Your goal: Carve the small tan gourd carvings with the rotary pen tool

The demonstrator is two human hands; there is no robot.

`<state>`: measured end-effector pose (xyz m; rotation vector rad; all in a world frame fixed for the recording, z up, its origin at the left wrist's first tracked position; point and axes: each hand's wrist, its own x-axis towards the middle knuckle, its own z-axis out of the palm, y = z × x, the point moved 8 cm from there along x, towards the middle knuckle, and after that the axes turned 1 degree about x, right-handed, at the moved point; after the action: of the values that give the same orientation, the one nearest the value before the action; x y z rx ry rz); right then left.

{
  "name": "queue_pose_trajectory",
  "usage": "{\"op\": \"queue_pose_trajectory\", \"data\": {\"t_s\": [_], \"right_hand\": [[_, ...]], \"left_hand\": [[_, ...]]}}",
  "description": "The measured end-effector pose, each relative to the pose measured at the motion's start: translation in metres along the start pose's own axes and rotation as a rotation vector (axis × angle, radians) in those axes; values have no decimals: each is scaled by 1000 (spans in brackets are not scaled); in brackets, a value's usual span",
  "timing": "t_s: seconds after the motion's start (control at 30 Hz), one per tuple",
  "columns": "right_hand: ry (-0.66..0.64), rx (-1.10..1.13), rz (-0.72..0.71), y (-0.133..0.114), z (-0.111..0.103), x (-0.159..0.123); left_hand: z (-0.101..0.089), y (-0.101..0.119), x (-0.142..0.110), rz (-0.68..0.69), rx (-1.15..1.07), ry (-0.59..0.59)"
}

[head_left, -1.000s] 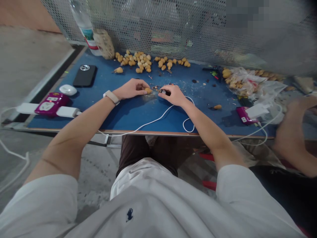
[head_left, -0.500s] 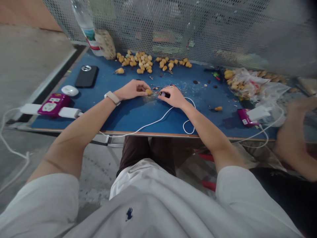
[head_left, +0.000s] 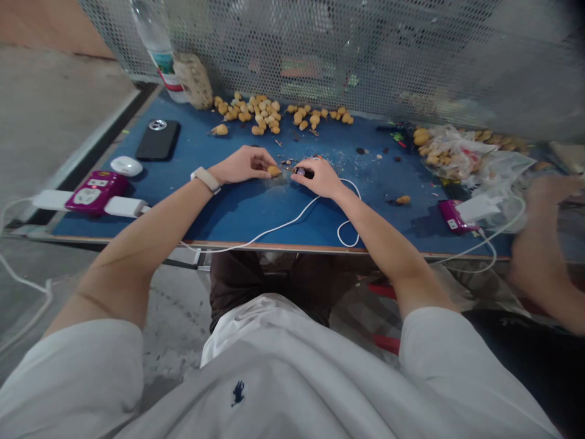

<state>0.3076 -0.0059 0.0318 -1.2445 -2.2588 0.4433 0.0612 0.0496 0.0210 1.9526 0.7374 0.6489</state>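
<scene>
My left hand point(head_left: 241, 166) pinches a small tan nut point(head_left: 274, 171) between thumb and fingertips, over the blue tabletop point(head_left: 237, 210). My right hand point(head_left: 320, 178) grips a small black corded tool point(head_left: 304, 173), its tip close to the nut and partly hidden by my fingers. A white cable point(head_left: 274, 228) runs from under my right hand across the table and over the front edge. Scraps and crumbs lie around both hands. Many similar nuts point(head_left: 256, 113) lie in loose heaps at the back of the table.
A black phone point(head_left: 158, 139), a white oval case point(head_left: 126, 166) and a magenta power socket point(head_left: 95, 192) sit left. A perforated metal mesh point(head_left: 365, 55) stands behind the table. Right lie a plastic bag of nuts point(head_left: 450, 155) and a co-worker's arm point(head_left: 539, 244).
The head view has shifted slightly and levelled. Both my hands stay close to the same spot, still holding the nut and the black tool.
</scene>
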Motion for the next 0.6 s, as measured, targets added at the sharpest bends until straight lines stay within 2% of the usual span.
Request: {"op": "queue_pose_trajectory", "data": {"t_s": [0.27,0.6], "right_hand": [[-3,-25,-3,-2,-1,1],[-6,-44,-11,-1,0,0]], "left_hand": [[1,9,-1,46,60,-6],[2,2,4,81,5,2]]}}
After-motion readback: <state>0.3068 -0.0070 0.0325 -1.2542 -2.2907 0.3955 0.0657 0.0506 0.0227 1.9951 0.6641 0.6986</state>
